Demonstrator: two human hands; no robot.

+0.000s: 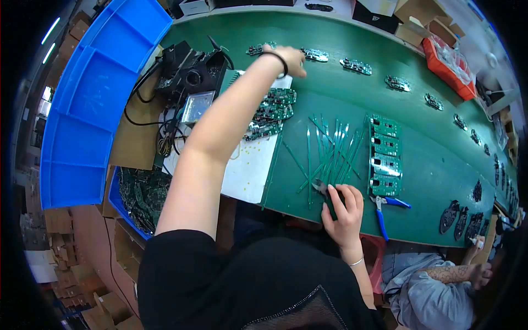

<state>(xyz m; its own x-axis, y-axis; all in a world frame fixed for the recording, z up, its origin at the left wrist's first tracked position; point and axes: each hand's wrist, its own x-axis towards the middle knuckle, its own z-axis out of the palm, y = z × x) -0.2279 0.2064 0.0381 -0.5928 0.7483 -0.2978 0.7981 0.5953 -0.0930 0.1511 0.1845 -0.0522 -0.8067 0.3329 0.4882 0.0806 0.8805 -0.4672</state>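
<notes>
a left hand stretches across a green desk, its fingers bent downward just left of a narrow circuit board in the far row; whether the fingertips pinch anything cannot be made out. the board lies flat, its long axis running nearly left to right, its right end tipped slightly toward the worker. the left hand is by far the nearer; the right hand rests well apart at the near edge, fingers curled around a grey-headed tool whose handles are hidden. the tool's metal head points away from the worker, at the near end of a loose heap of green strips, thin, straight, glossy and crossed at many angles, most running away from the body.

to the right of the heap, a ladder-like panel holds four boards, stiff and printed green with dark cut-outs. smooth blue-handled pliers lie splayed just below it. beneath the left forearm, more boards, knobbly with components, are piled in a stack partly over a matte white sheet; a ribbed blue plastic bin stands at far left.
</notes>
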